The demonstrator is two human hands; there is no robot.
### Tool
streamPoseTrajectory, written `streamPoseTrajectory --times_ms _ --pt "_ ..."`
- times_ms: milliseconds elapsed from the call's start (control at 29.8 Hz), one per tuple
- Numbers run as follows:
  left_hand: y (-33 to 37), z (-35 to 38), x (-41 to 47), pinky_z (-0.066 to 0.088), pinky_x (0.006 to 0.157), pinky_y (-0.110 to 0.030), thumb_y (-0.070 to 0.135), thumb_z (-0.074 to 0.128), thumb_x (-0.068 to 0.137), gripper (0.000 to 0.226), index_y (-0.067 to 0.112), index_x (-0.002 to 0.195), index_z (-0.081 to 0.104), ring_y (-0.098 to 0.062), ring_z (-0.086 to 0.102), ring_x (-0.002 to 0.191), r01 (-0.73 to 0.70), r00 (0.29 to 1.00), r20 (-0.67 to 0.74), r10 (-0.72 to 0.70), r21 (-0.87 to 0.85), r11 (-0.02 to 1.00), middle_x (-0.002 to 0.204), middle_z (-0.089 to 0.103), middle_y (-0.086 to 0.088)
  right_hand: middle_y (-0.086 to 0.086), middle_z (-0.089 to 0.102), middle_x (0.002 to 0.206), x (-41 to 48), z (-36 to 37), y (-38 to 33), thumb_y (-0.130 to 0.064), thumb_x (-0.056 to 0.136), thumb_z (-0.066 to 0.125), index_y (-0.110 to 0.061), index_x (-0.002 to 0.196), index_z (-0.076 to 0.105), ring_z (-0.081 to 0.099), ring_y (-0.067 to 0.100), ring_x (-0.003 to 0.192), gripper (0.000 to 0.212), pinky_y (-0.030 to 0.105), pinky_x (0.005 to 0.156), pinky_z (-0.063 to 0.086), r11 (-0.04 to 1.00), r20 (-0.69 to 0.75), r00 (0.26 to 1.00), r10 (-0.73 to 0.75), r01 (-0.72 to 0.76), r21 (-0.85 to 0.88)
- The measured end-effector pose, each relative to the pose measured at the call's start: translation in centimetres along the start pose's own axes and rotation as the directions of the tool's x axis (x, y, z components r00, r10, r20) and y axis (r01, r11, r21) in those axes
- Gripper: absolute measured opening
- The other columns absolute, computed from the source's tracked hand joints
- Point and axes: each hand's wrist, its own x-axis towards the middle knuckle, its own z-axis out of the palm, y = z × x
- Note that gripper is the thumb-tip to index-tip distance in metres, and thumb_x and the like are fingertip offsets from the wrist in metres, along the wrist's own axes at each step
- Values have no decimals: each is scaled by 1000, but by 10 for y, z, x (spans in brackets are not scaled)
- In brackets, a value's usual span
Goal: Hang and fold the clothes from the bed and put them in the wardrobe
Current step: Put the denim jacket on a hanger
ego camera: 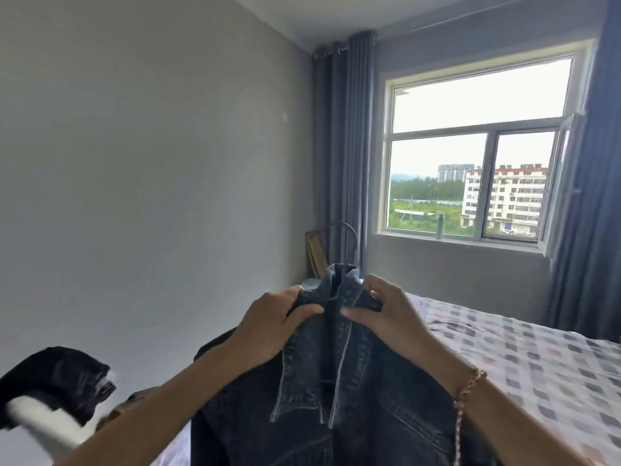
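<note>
Bed (537, 364) with checked sheet: right of and beyond the right-hand fingers. Window (477, 146) up and behind the fingers, grey curtain (339, 146) to its left.

Denim jacket (336, 381), dark blue, held up in front of the camera, not on the bed. Its body hangs below both hands and the collar stands up between them. Left hand (268, 327): fingers (294, 294) curled over the left side of the collar, thumb pressed on the front, clamped on the denim. Right hand (386, 314): fingers (371, 287) and thumb pinch the right side of the collar, also clamped.

Black-and-white garment (53, 381), blurred, low and well left of the left-hand fingers.

Hanger (352, 235): thin dark hook rising out of the collar just above the fingers; rest of it hidden inside the jacket.

Braided pink bracelet (467, 388) on the right wrist, cord end dangling.
</note>
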Motion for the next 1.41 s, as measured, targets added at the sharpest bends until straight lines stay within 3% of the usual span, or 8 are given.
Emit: streamPoseTrajectory --times_ms 168,336,470,672,907,1108,1242,1410 --pt "-14 -36 -12 33 49 -17 79 26 77 48 33 68 38 -3 48 50 -13 996 -80 29 192 981 55 47 12 -4 66 67 12 11 -12 -18 73 78 -21 72 57 62 4 61 22 18 60 48 1000 16 1000 9 -9 2" --pt "-26 -81 -32 30 52 -26 60 45 81 41 26 59 41 -12 46 51 196 941 -292 -168 69 978 52 45 4 -8 60 63 8 6 3 -28 77 73 -17 70 62 54 -2 59 17 14 55 39 975 45 999 8 2 -221" --pt "-12 -85 -53 26 48 -24 54 52 83 36 30 59 40 -12 45 49 270 919 -338 -203 167 948 50 44 4 -11 58 73 11 16 -6 -28 81 70 -19 86 61 54 -11 66 14 11 63 44 956 279 959 -57 133 -262" --pt "29 -96 -90 27 48 -21 72 35 70 49 25 60 45 -8 44 46 371 839 -473 -269 135 919 48 46 6 -16 60 113 11 35 -40 -41 77 64 -37 120 42 58 1 106 48 30 94 48 958 415 865 -282 229 174" --pt "104 -112 -171 47 56 -20 80 45 68 59 24 76 62 -11 62 63 489 772 -523 -361 127 863 69 66 5 -10 67 92 -11 68 -85 -13 78 73 -26 98 60 63 -6 80 28 10 69 48 815 377 791 -482 246 524" --pt "148 -171 -272 46 61 -16 87 40 64 66 27 81 60 -1 60 66 763 601 -588 -541 220 608 72 65 18 -7 67 74 -47 126 -137 -1 76 72 -18 88 63 63 -3 64 23 12 58 50 647 408 733 -544 57 760" --pt "165 -190 -327 53 80 -42 71 37 80 56 35 121 47 -19 66 88 866 499 -560 -661 341 365 100 69 0 -9 69 69 -90 176 -168 -8 77 74 -19 90 64 65 2 65 20 15 58 50 606 499 663 -559 -84 791" --pt "182 -225 -368 40 59 -33 41 47 94 25 21 109 51 -25 54 59 913 335 -623 -706 400 80 73 62 -11 5 70 85 -129 217 -209 -9 79 72 -9 103 63 65 13 75 25 17 64 53 616 666 503 -551 -292 731"
